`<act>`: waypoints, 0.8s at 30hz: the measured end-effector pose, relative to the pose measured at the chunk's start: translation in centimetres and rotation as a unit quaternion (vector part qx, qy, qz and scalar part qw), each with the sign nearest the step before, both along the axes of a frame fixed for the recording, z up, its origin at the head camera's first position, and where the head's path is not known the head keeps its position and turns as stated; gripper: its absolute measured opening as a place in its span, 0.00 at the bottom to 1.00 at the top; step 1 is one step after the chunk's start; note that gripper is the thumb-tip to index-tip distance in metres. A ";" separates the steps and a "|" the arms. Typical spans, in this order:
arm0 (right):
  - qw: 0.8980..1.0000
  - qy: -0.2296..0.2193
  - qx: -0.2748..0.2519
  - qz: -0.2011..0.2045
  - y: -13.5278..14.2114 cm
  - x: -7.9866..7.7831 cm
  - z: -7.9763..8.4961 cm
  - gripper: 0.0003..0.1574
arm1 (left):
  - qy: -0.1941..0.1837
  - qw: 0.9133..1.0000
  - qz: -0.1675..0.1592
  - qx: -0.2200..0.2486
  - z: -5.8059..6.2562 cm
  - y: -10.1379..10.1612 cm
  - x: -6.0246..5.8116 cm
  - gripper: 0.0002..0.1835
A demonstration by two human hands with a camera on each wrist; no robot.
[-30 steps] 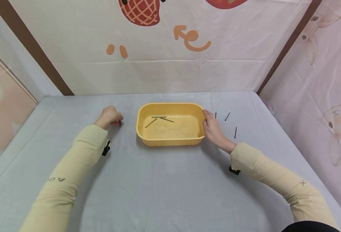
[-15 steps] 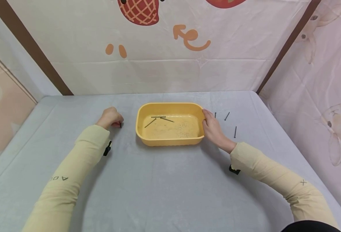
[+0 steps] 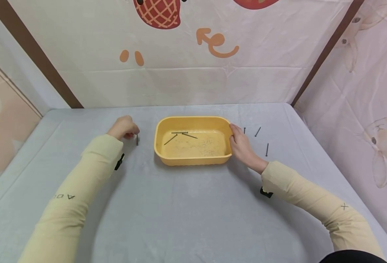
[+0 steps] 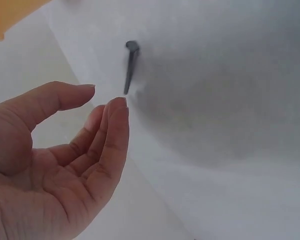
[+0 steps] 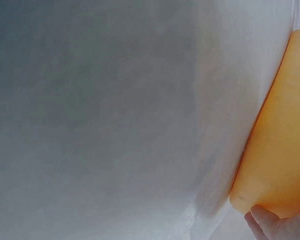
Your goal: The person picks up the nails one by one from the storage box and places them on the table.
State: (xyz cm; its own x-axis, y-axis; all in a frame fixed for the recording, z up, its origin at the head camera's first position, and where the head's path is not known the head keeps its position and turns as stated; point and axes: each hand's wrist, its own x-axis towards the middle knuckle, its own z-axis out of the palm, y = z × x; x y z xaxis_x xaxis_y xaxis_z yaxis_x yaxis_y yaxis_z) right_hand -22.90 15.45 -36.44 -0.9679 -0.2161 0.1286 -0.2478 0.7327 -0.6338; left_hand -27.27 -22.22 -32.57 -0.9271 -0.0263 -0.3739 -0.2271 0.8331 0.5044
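Note:
In the head view my left hand (image 3: 124, 127) hovers over the cloth left of a yellow plastic tub. A dark nail (image 4: 131, 65) lies just beyond its fingertips, head pointing away. The left wrist view shows thumb and fingers apart, with nothing between them. My right hand (image 3: 244, 148) holds the right end of the tub (image 3: 193, 161) at its rim; some of its fingers are hidden. Several nails (image 3: 189, 135) lie inside the tub, towards its left half. In the right wrist view, fingers (image 5: 265, 216) touch the tub's corner.
Right of the tub lie a nail (image 3: 267, 149), a second nail (image 3: 257, 132) and another nail (image 3: 244, 130) close to my right hand. A pale blue cloth (image 3: 193, 212) covers the table. Printed fabric curtains (image 3: 186, 86) stand behind and at both sides.
My left hand has shifted slightly up and back, so more of the nail below its fingers shows. The right hand and the tub stay put.

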 end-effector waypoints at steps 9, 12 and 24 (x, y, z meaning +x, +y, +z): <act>1.000 0.007 -0.001 0.003 0.0 0.0 0.0 0.28 | -0.004 1.000 -0.016 -0.022 1.6 0.7 -0.3 0.04; 1.000 0.007 -0.001 0.003 0.0 0.1 0.0 0.28 | -0.002 0.999 -0.025 -0.035 2.1 1.0 -0.3 0.06; 1.000 0.008 0.001 0.001 0.0 -0.1 -0.1 0.28 | 0.022 0.997 -0.041 -0.056 4.8 2.8 -0.1 0.05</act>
